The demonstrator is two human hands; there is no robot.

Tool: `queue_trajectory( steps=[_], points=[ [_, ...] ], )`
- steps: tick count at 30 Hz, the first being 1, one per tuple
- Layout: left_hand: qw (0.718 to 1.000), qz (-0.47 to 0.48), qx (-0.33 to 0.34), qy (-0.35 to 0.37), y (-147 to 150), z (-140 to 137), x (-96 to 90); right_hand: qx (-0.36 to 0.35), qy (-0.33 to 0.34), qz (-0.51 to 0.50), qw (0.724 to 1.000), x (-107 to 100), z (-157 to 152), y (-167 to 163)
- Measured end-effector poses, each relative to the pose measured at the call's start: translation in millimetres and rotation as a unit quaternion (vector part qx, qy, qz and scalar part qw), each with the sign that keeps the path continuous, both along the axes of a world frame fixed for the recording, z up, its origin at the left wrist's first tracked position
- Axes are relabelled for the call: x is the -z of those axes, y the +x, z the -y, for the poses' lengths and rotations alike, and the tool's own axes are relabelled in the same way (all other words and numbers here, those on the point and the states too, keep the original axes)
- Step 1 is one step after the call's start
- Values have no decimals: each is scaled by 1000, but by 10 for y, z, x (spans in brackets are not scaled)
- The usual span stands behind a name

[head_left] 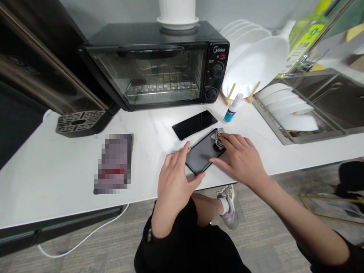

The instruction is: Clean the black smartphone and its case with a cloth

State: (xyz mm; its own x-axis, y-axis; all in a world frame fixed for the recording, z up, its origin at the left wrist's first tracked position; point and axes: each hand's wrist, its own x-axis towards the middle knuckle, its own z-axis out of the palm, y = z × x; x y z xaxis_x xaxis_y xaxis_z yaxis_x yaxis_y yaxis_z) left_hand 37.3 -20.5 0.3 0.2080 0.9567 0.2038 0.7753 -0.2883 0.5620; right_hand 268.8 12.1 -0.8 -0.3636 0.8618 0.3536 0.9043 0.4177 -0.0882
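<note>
A dark phone (pixel 200 153) lies at a slant near the counter's front edge. My left hand (pixel 174 176) holds its left end, the thumb at the lower corner and the fingers along the far side. At the right end, the fingertips of my right hand (pixel 241 155) are closed on a small crumpled grey-and-white piece (pixel 217 134), which looks like cloth. The right thumb rests by the phone's near edge. Just behind lies a second phone (pixel 195 124), black and glossy. A small white spray bottle (pixel 232 109) with a blue-and-yellow label stands beyond my right hand.
A black toaster oven (pixel 148 76) stands at the back, with a white pot (pixel 178 13) on top. White plates (pixel 253 64) stand in a wooden rack, beside a sink (pixel 335 98). On the left are a machine's drip tray (pixel 79 123) and a pixelated flat item (pixel 113 165).
</note>
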Motion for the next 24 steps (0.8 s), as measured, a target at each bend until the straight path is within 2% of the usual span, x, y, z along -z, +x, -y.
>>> queue_trajectory(
  steps=[4, 8, 10, 13, 16, 19, 22, 24],
  points=[
    [1000, 10, -4, -6, -14, -6, -4, -63, -27, -75, 995, 21, -65, -226],
    [1000, 11, -7, -15, -30, -6, 16, -178, -77, -135, 972, -11, 242, -578],
    [1000, 6, -8, -14, -26, -4, 23, -196, -78, -136, 968, -29, 375, -599],
    [1000, 5, 6, -1, -8, 0, 21, -157, -50, -104, 981, -35, 397, -391],
    [1000, 3, 13, 12, 11, 4, 15, -64, -7, -49, 997, -2, 227, -96],
    [1000, 2, 13, 11, 16, 6, 16, -1, 12, -36, 999, 46, 10, 19],
    [1000, 6, 11, 9, 2, 6, 22, -14, 4, -78, 997, 64, -70, -137],
    [1000, 15, 11, 10, -14, 4, 27, -57, -17, -111, 992, 48, 6, -333]
  ],
)
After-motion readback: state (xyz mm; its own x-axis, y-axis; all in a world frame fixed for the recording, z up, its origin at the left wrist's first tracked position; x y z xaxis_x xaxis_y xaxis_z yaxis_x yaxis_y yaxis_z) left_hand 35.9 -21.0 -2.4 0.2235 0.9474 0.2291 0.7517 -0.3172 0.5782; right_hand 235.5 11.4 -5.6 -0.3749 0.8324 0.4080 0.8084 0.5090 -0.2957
